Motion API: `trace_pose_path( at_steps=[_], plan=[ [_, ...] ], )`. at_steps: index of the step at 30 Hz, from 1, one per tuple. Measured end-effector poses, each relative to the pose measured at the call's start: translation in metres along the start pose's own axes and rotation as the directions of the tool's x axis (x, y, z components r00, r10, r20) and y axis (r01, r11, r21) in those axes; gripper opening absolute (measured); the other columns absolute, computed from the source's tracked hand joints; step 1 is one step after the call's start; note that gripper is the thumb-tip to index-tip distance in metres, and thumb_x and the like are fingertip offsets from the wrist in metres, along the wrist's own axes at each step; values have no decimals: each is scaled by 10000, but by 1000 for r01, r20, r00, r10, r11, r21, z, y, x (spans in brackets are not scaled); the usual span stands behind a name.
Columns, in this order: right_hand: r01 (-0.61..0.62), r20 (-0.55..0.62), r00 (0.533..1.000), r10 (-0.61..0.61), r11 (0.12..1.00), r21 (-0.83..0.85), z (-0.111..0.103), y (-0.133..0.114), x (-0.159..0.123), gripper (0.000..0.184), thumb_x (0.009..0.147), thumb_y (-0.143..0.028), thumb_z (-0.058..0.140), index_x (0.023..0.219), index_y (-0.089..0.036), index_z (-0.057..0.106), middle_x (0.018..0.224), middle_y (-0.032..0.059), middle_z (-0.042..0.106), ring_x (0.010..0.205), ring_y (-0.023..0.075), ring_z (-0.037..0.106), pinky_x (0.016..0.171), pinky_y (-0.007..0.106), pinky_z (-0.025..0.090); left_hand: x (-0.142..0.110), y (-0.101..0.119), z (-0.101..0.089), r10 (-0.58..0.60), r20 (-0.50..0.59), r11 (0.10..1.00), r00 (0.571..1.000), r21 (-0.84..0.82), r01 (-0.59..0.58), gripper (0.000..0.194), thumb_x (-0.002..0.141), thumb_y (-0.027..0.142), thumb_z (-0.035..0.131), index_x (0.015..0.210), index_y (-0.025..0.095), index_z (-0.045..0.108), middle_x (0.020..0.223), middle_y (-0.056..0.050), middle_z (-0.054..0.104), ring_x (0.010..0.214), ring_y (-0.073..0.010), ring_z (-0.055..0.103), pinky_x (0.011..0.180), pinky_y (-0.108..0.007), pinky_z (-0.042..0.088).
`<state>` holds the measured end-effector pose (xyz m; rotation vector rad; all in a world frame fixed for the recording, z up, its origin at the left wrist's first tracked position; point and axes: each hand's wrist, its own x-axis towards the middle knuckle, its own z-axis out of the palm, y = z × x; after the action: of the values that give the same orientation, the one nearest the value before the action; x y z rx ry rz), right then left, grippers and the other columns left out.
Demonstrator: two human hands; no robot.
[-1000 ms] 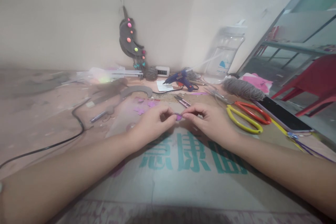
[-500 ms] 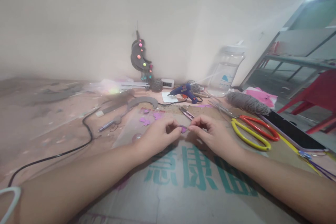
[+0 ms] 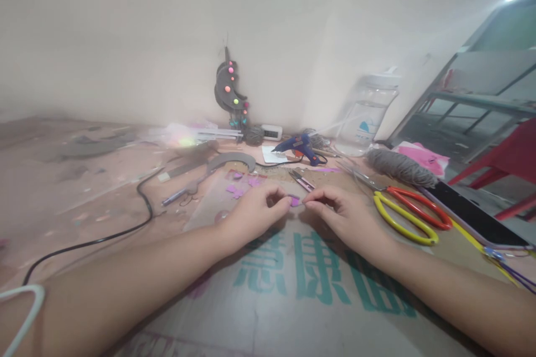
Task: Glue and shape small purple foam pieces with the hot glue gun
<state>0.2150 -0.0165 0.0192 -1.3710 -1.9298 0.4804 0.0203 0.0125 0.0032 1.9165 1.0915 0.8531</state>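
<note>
From close above, the head camera looks forward and down past left hand (image 3: 262, 209) and right hand (image 3: 341, 213) toward the wall (image 3: 125, 33).

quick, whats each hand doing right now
Left hand: closed, pinching a small purple piece.
Right hand: pinched closed beside it; whether gripping its edge, unclear.

Both bare forearms reach inward to the small purple piece (image 3: 295, 201), the left forearm (image 3: 146, 279) slanting up from its left, the right forearm (image 3: 444, 279) from its right. The left hand (image 3: 253, 212) pinches the piece's left side between thumb and bent index finger, back of the hand uppermost. The right hand (image 3: 341, 215) mirrors it, thumb and index tips together at the piece's right end. Both wrists are nearly straight, lower than the piece.
</note>
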Motion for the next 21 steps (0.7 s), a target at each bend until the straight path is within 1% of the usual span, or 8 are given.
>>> trace_pose_path(
  at_steps=[4, 8, 13, 21],
  plan=[
    [37, 17, 999, -37, 999, -2, -1, -2, 0, 140, 847, -252, 574, 770, -209, 683, 817, 17, 737, 781, 176, 658, 749, 290, 492, -1, 2, 0, -8, 28, 1000, 1000, -3, 8, 216, 860, 334, 507, 724, 179, 570, 645, 26, 587, 621, -135, 536, 589, -249, 385],
    [50, 21, 999, -50, 999, -8, 0, 0, 1, 145, 858, -252, 575, 771, -202, 680, 796, 17, 729, 764, 170, 650, 742, 283, 488, -3, 7, -2, 7, 27, 998, 1000, 63, -9, 207, 853, 318, 512, 717, 178, 579, 668, 17, 601, 661, -143, 544, 616, -256, 385],
    [67, 27, 997, -66, 998, -23, 2, 3, 1, 136, 863, -230, 580, 779, -202, 683, 795, 17, 732, 754, 167, 650, 732, 280, 488, -5, 9, -2, 5, 71, 996, 997, 84, -11, 224, 861, 350, 509, 735, 182, 589, 675, 8, 625, 662, -153, 561, 628, -267, 400],
    [83, 50, 995, -82, 996, -30, 2, 3, 1, 134, 861, -217, 579, 827, -215, 709, 850, 20, 749, 796, 172, 669, 750, 289, 504, -4, 9, -1, 5, 85, 995, 996, 102, -14, 252, 866, 382, 518, 735, 183, 601, 692, 1, 636, 682, -160, 571, 631, -268, 405]
  ],
)
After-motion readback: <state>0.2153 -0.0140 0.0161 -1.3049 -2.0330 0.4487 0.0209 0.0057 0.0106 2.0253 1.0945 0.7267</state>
